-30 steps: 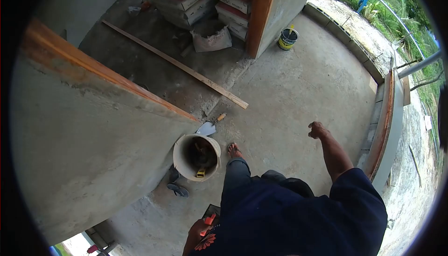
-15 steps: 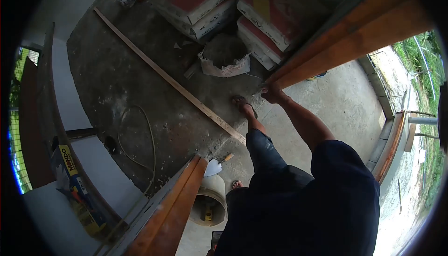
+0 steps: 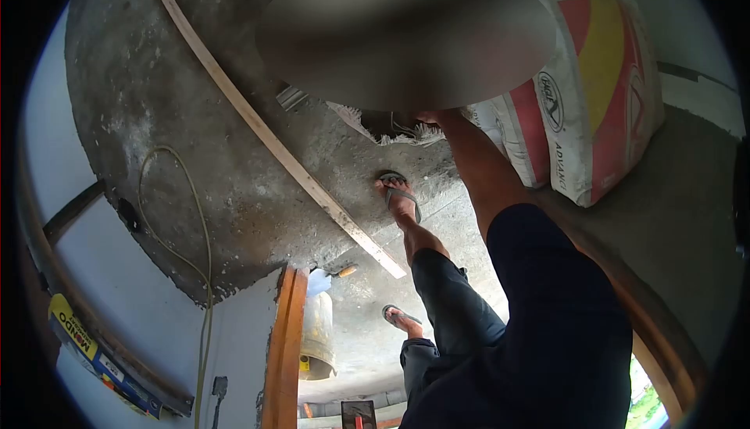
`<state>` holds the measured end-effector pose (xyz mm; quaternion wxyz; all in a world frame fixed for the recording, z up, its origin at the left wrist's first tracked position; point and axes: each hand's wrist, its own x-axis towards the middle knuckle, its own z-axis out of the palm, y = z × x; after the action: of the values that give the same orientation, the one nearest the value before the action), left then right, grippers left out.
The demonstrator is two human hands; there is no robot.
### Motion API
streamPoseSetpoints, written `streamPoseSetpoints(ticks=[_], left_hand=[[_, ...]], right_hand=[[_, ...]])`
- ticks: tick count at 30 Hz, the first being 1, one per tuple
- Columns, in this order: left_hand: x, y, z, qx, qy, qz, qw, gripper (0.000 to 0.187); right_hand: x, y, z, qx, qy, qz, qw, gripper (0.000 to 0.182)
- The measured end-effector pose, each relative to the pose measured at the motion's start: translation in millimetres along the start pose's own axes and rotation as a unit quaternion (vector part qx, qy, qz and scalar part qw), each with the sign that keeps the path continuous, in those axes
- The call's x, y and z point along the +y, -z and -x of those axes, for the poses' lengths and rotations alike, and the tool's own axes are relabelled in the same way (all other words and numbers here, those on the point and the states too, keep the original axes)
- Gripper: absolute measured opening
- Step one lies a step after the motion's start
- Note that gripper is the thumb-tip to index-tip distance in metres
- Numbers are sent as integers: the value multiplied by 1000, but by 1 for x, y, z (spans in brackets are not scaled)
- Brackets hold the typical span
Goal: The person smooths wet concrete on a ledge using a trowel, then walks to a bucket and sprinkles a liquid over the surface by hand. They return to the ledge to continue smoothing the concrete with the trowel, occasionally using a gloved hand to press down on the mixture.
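Note:
My right hand [image 3: 431, 117] reaches to the opening of a cut, frayed sack [image 3: 355, 122] on the floor. A grey blurred oval covers part of this hand, so its grip is unclear. Some thin strands show inside the sack beside my fingers. At the bottom edge is a dark flat tool [image 3: 358, 412] with a red handle. My left hand does not show.
Full red, yellow and white bags [image 3: 598, 93] stand right of my arm. A long wooden strip [image 3: 258, 128] crosses the floor. Left are a looped hose [image 3: 205, 234] and an orange door frame [image 3: 285, 343], with a bucket [image 3: 316, 335] and a trowel [image 3: 346, 271] beyond.
My right hand has left the orange wooden frame and moved to the sack's opening. The view has turned and come closer to the bags. A blurred oval now covers the upper middle.

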<state>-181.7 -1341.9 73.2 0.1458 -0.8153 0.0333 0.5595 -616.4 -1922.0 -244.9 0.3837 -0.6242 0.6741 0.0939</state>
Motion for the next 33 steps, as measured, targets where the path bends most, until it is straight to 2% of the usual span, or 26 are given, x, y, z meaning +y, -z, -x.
streamPoseSetpoints(ticks=[1, 7, 8, 9, 10, 11, 13, 16, 19, 21, 22, 23, 24, 25, 26, 27, 28, 29, 30, 31, 32, 33], left_hand=[[0, -3, 2, -1, 6, 7, 1000, 42], [-9, -22, 6, -8, 18, 51, 999, 43], [-15, -26, 8, -9, 20, 60, 998, 44], [-21, -29, 9, -9, 21, 68, 997, 44], [-29, -34, 10, -10, 22, 78, 997, 44], [-38, -38, 10, -10, 23, 88, 996, 44], [-69, -53, 11, -13, 19, 115, 993, 45], [-126, -71, 18, -17, 18, 150, 988, 46], [-225, -104, 29, -38, 9, 202, 979, 47], [-294, -137, 28, -45, -21, 221, 974, 47], [-318, -156, 17, -22, -43, 191, 980, 49], [-346, -178, 4, 3, -62, 160, 985, 53], [-369, -199, -6, 29, -80, 128, 988, 59], [-399, -224, -22, 6, -88, 218, 972, 57], [-427, -249, -36, -19, -91, 310, 946, 55], [-454, -275, -51, -43, -91, 395, 913, 53], [-463, -285, -35, -11, -107, 401, 910, 51], [-464, -276, -8, 35, -102, 376, 920, 50], [-472, -276, 10, 72, -92, 362, 925, 48], [-493, -297, 18, 103, -80, 380, 916, 46], [-513, -321, 25, 130, -64, 398, 906, 44], [-538, -357, 21, 156, -67, 419, 892, 42]], right_hand=[[-5, -1, 4, 15, 28, 8, 999, 56], [33, -53, -35, -23, 50, 40, 998, 53], [24, -43, -23, 2, -6, -117, 993, 49], [9, -25, 1, 26, -62, -271, 960, 45], [-2, -11, 17, 49, -115, -416, 901, 42], [13, -12, 8, 15, -127, -526, 841, 40], [33, 0, 0, -62, -134, -713, 685, 37], [9, 34, 31, -68, -62, -740, 666, 37], [-42, 66, 97, -50, -9, -787, 615, 24], [-56, 75, 122, -163, 84, -792, 582, 23], [-71, 76, 146, -140, 79, -794, 586, 19], [-84, 80, 171, -233, 195, -760, 575, 16], [-101, 73, 198, -86, 186, -721, 661, 14], [-120, 77, 221, -455, 310, -716, 429, 15], [-110, 64, 227, -252, 262, -720, 591, 16], [-130, 53, 245, -464, 276, -691, 480, 18], [-195, 28, 359, -124, 177, -726, 653, 12], [-197, 9, 364, -313, 224, -748, 541, 16], [-200, -11, 372, -528, 232, -700, 420, 20], [-201, -29, 381, -680, 232, -601, 351, 24], [-208, -60, 399, -508, 139, -697, 486, 19], [-216, -91, 415, -308, 42, -714, 628, 15]])
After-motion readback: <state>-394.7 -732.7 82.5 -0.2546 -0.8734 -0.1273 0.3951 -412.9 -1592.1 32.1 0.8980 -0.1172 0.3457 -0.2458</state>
